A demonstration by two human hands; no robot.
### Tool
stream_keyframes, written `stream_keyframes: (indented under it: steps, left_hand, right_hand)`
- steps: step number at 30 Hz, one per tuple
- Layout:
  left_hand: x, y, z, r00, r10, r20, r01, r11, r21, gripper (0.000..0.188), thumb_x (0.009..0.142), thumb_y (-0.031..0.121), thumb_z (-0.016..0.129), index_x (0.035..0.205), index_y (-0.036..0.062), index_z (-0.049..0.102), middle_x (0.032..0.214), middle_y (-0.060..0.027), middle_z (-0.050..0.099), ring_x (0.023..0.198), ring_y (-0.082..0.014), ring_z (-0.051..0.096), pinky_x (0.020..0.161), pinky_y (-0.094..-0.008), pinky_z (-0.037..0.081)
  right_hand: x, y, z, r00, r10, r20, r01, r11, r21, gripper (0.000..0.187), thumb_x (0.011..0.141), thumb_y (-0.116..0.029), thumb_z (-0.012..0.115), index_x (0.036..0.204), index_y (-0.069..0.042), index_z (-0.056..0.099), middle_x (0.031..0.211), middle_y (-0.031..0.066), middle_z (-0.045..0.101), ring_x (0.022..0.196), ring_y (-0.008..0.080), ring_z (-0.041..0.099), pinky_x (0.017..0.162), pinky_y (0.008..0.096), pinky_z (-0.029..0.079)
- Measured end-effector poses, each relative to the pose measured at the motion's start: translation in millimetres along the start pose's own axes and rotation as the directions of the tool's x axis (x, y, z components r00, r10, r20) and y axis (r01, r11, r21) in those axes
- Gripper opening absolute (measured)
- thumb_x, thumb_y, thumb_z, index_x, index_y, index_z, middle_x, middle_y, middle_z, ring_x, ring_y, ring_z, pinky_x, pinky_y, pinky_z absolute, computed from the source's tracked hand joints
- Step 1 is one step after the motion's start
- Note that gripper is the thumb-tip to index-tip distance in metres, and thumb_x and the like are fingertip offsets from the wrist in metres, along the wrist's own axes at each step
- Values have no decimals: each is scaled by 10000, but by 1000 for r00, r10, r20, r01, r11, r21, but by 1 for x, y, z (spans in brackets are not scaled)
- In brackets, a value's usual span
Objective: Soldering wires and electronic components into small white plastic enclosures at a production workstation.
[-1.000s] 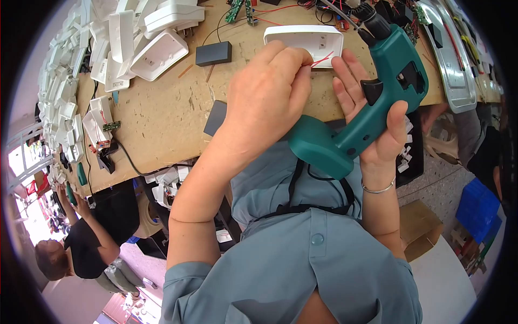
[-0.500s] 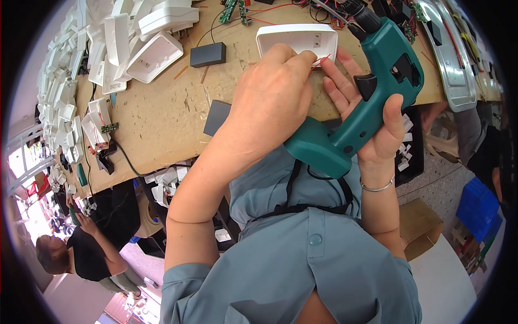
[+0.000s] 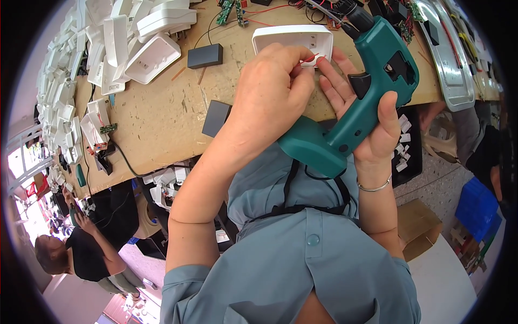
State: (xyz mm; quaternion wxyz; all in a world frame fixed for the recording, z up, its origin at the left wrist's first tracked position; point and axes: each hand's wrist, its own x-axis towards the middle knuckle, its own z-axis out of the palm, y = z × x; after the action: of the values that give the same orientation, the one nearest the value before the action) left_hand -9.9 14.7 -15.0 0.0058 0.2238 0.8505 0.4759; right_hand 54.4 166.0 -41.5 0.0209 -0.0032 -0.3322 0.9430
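Observation:
My left hand (image 3: 272, 89) is closed in a pinch, with thin red wire (image 3: 311, 58) at its fingertips. Just beyond it a white plastic housing (image 3: 264, 36) lies open side up on the table, partly covered by my fingers. A green cordless drill (image 3: 345, 132) rests across the palm of my right hand (image 3: 372, 137), its black chuck pointing away from me. The thumb is on the near side of the handle, while the other fingers reach past it toward the housing and the red wire.
White housings (image 3: 154, 56) are heaped along the left of the wooden table (image 3: 156, 116). Two dark grey boxes (image 3: 205, 55) lie left of my hands. Green circuit boards (image 3: 229, 12) and wires are at the back, with a metal tray (image 3: 452, 81) at right. Another person (image 3: 94, 245) is at far left.
My left fingers have turned and drawn back slightly at the red wire. The drill and my right hand have shifted a little left in view; both holds stay the same.

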Motion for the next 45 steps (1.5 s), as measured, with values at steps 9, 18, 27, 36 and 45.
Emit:
stream_keyframes:
  steps: [9,18,27,36,45]
  left_hand:
    - [0,2,0,968,238,-79,-213,948,237,95,818,48,548,888,-16,543,811,-165,532,675,-358,553,615,-426,460]
    - [-5,9,-1,974,227,0,-215,923,319,108,800,26,589,906,6,598,798,-138,560,701,-298,562,619,-353,452]
    - [-5,3,9,948,270,-168,-211,930,302,59,747,94,635,793,60,621,689,-62,512,604,-256,552,524,-358,432]
    - [-6,-5,13,876,413,-249,-264,843,469,65,683,120,681,725,97,638,795,-12,533,680,-173,499,688,-364,276]
    - [7,-7,13,844,460,-274,-236,779,581,39,661,89,649,643,63,626,971,-59,557,927,-237,508,785,-440,278]
  right_hand:
    - [2,-3,0,1000,7,-20,-7,1000,-18,814,831,-449,592,1418,-54,191,1432,266,206,1316,426,246,1105,465,214]
    - [3,-6,-4,1000,16,5,-16,1000,-6,785,851,-441,572,1391,12,225,1386,222,330,1302,390,300,1091,456,236]
    - [5,-11,-5,1000,23,-8,-23,997,-76,850,812,-494,594,1417,-46,199,1419,276,231,1310,432,256,1094,450,234]
    - [4,-15,-8,999,20,41,-16,996,-88,824,833,-474,578,1422,-56,182,1425,268,223,1306,430,267,1075,470,268]
    - [-62,-58,-28,998,-31,63,50,943,-329,829,825,-406,633,1386,36,211,1325,283,381,1024,266,557,734,321,525]
